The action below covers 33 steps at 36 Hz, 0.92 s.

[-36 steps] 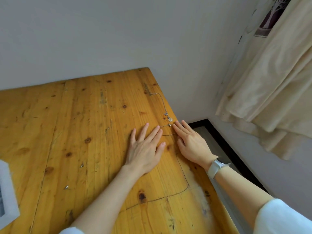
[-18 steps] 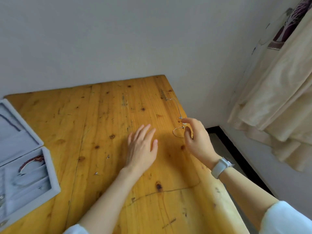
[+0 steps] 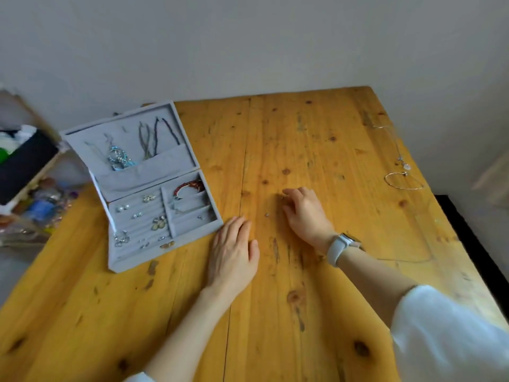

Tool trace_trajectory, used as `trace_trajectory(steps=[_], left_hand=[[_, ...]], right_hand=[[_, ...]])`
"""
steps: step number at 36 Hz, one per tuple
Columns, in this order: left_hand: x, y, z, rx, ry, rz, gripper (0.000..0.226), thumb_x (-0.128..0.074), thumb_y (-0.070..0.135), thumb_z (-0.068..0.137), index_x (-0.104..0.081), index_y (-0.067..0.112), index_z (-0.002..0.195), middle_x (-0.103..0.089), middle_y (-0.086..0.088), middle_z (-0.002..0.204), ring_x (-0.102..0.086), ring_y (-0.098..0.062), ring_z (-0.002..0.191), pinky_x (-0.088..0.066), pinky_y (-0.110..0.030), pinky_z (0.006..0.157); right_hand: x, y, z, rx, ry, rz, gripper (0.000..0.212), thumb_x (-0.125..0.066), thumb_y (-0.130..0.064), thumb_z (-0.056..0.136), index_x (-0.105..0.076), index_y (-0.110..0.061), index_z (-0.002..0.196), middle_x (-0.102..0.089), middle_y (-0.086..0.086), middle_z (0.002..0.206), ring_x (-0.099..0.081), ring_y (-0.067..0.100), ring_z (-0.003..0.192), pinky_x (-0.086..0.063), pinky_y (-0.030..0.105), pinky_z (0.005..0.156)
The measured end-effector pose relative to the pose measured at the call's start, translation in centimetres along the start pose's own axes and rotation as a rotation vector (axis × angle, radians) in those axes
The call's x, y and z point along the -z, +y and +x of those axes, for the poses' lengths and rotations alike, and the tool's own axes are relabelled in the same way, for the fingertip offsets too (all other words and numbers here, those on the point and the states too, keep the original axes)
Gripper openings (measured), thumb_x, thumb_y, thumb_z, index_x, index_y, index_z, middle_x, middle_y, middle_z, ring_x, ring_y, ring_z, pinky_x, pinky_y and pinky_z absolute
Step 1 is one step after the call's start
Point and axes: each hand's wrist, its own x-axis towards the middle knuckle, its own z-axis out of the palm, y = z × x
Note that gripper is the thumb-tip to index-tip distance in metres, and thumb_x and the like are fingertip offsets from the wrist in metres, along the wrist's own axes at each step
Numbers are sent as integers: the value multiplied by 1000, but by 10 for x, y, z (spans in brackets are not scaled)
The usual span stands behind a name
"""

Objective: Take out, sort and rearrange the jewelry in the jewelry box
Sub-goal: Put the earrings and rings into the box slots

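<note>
On the yellow knotty-pine worktop (image 3: 275,312), my left hand (image 3: 234,255) lies flat, grip empty. Right hand (image 3: 305,213) curls loosely over tiny silver studs (image 3: 266,215); grip contents unclear. Risk: knuckles flick studs away. Open grey velvet jewelry box (image 3: 154,188) sits left; thin silver chain necklace (image 3: 403,180) nears far edge, may slip off.

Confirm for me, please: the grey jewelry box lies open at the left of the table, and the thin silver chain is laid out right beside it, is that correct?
Not quite. The head view shows the jewelry box open at the left of the table, but the chain lies far from it, near the table's right edge, with both hands between them.
</note>
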Motion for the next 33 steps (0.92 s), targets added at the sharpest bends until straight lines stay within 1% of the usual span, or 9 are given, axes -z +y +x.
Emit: trace_trajectory(steps=[3, 6, 10, 12, 14, 17, 22, 26, 33], left_hand=[[0, 3, 2, 16, 16, -8, 50, -32, 33, 88, -55, 6, 124, -53, -9, 132, -45, -25, 126, -36, -40, 104], [0, 3, 1, 19, 30, -6, 47, -37, 31, 87, -58, 6, 121, -56, -9, 128, -48, -25, 122, -39, -40, 102], [2, 5, 7, -2, 59, -33, 46, -37, 31, 84, -64, 4, 109, -63, -9, 114, -57, -28, 109, -46, -40, 93], [3, 6, 14, -10, 69, -74, 37, -45, 27, 85, -65, 4, 106, -64, -9, 105, -58, -29, 99, -48, -40, 87], [4, 11, 23, -15, 67, -115, 31, -57, 19, 86, -62, 5, 113, -63, -9, 103, -56, -29, 95, -47, -40, 85], [4, 19, 37, 5, 34, -212, 38, -60, 17, 88, -56, 7, 125, -57, -8, 103, -50, -25, 99, -42, -36, 87], [-2, 25, 51, 15, 58, -299, 20, -64, 6, 84, -69, 3, 103, -57, -9, 88, -56, -27, 84, -49, -38, 76], [-6, 29, 52, 22, 87, -305, 10, -63, 1, 84, -70, 0, 91, -59, -12, 86, -59, -29, 78, -46, -34, 68], [-16, 56, 57, 31, 74, -281, 11, -56, 0, 88, -66, -4, 93, -54, -15, 98, -55, -29, 85, -39, -28, 71]], right_hand=[[-4, -1, 10, -42, 28, -19, 37, -50, -13, 90, -49, -5, 127, -53, 18, 113, -46, 35, 107, -36, 38, 93], [-7, -2, 14, -60, 53, -19, 25, -52, -14, 90, -58, -5, 113, -55, 16, 106, -47, 33, 101, -36, 35, 87], [-9, -1, 13, -39, 104, -22, 14, -52, -10, 90, -61, -3, 98, -56, 16, 98, -48, 31, 94, -38, 35, 81], [-7, 0, 11, -33, 99, -3, 12, -52, -10, 90, -59, -2, 95, -56, 15, 97, -48, 30, 93, -37, 32, 79], [-2, 2, 7, -22, 73, 42, 11, -51, -10, 91, -58, -2, 94, -55, 14, 97, -48, 27, 92, -35, 26, 78], [11, 7, -7, 22, 47, 91, 10, -50, -10, 91, -56, -4, 95, -53, 9, 95, -48, 22, 89, -35, 22, 76], [35, 31, -36, 48, 90, 36, 8, -48, -8, 91, -56, -7, 95, -52, 4, 93, -46, 18, 87, -37, 24, 76], [55, 60, -51, -22, 144, 33, 7, -48, -8, 92, -55, -8, 94, -49, -1, 92, -45, 16, 85, -33, 21, 75], [83, 101, -71, -153, 240, 117, 4, -49, -8, 92, -51, -12, 92, -49, 0, 93, -47, 15, 86, -36, 19, 77]])
